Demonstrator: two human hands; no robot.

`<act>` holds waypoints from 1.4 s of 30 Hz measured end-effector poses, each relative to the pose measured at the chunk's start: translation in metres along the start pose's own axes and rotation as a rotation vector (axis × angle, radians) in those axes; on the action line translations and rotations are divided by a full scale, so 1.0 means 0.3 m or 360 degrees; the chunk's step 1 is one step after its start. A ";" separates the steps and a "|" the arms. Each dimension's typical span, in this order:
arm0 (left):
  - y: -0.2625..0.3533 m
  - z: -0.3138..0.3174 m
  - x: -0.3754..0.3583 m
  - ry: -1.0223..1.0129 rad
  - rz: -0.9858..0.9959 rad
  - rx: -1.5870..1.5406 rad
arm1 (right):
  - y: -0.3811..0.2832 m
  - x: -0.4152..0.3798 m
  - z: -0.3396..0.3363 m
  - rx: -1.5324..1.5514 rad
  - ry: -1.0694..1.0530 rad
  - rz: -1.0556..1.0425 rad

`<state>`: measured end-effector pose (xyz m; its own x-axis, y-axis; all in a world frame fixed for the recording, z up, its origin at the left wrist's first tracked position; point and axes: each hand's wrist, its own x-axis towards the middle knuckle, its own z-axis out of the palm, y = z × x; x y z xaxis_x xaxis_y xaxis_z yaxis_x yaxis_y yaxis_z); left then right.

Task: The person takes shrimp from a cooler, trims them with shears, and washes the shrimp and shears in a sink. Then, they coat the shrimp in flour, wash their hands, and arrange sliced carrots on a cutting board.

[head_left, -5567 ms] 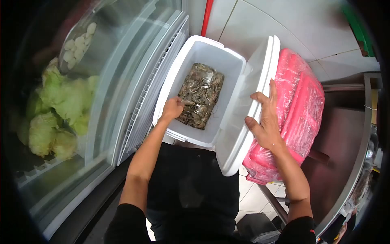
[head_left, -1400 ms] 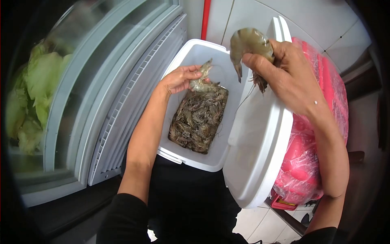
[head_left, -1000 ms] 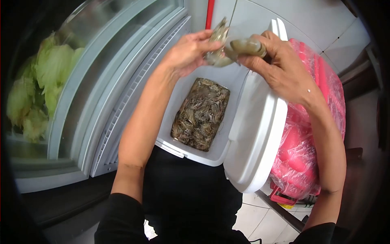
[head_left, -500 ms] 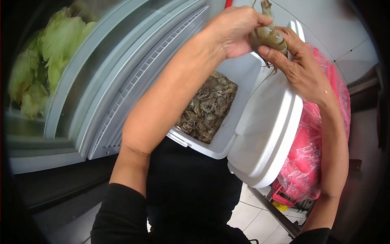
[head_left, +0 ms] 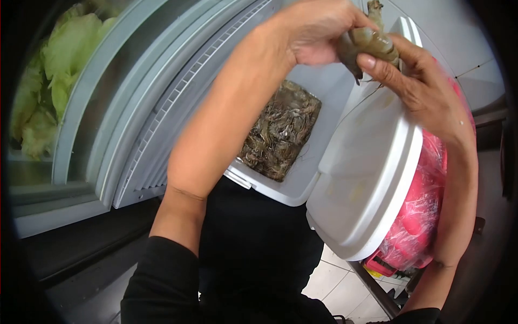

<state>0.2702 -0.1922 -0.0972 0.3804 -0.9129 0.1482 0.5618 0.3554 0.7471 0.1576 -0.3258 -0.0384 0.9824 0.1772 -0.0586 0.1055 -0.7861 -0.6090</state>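
shrimp (head_left: 372,43): glossy, grey-green, curved | right hand (head_left: 431,89): pinching them | left hand (head_left: 315,32): seemingly closed on them

Held shrimps (head_left: 373,44): grey-green and glossy, with shell on; one thick body lies curved across, its shell segments visible, and a narrower part stands upright behind it; the exact number cannot be told.
Their place: above the far right end of the white tub (head_left: 328,121), between the left hand (head_left: 318,32) and the right hand (head_left: 426,89).
Shrimp pile (head_left: 286,132): brownish and wet, tightly packed in a nearly rectangular block on the tub's bottom, left side partly hidden.
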 end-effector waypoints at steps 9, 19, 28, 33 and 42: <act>0.030 -0.061 -0.080 0.0016 -0.0077 0.0202 | 0.017 0.013 0.006 0.0388 -0.0086 -0.0133; -0.724 -0.804 -0.177 0.0327 -0.1301 0.2682 | 0.029 0.002 0.027 0.0214 0.0118 -0.0343; -0.899 -0.928 -0.306 -0.0074 -0.1354 0.3219 | 0.015 -0.001 0.013 0.0156 0.0131 -0.0354; -0.809 -0.834 -0.283 -0.0113 -0.1707 0.3012 | 0.007 -0.007 0.005 -0.0127 0.0185 -0.0329; -0.665 -0.828 -0.221 0.0348 -0.1542 0.2043 | 0.005 -0.007 0.018 -0.0070 0.0171 -0.0309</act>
<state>0.3153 -0.1526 -0.4170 0.4224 -0.5984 -0.6808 -0.2671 -0.7999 0.5374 0.1549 -0.3240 -0.0435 0.9535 0.2656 0.1425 0.2987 -0.7688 -0.5654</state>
